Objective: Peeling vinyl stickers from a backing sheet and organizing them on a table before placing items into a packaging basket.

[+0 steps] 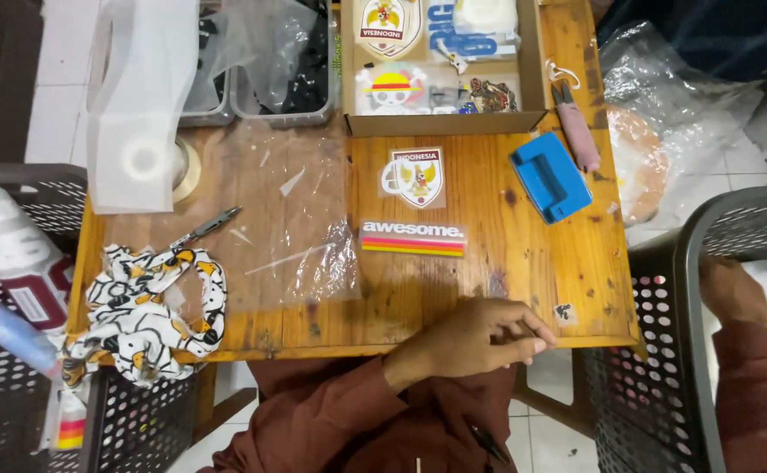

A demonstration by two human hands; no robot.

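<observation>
Left hand (pixel 480 337) rests at the near edge of the wooden worktop (pixel 524 263), fingers curled loosely, grasping nothing. Nearest to it: a striped rectangular sticker (pixel 413 238), with a shield-shaped crest sticker (pixel 417 176) just beyond — both flat, face up, apart from each other. Right hand (pixel 732 289) is down inside the dark plastic basket (pixel 664 307) at the right; can't tell its grip. Blue squeegee block (pixel 551 177) and pink snips (pixel 573 127) lie untouched, near an open cardboard box (pixel 443 122) of more stickers. Clear plastic sheet (pixel 287 219) lies left.
</observation>
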